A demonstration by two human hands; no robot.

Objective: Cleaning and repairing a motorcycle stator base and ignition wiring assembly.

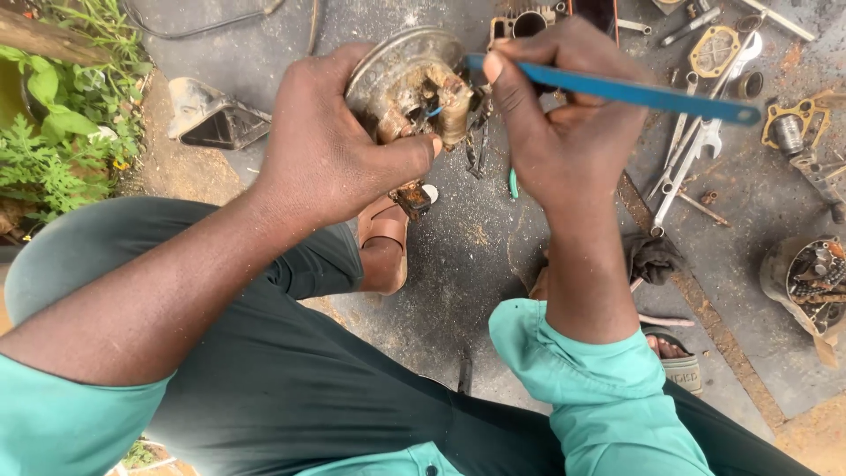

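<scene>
My left hand (330, 145) grips a round metal engine part with rusty copper coils (414, 84), holding it up over the ground with the thumb across its lower side. My right hand (551, 123) holds a long thin blue blade (617, 88), its near end touching the top of the coils and its far end pointing right. A small blue wire shows among the coils. Both sleeves are teal, and my knees in dark green trousers fill the lower view.
Spanners (683, 163), gaskets (714, 48) and other engine parts lie on the dirty concrete at upper right. A container of small parts (815, 273) stands at right. A dark rag (652, 260) lies near my right foot. Plants (62, 123) grow at left beside a black plastic piece (216, 119).
</scene>
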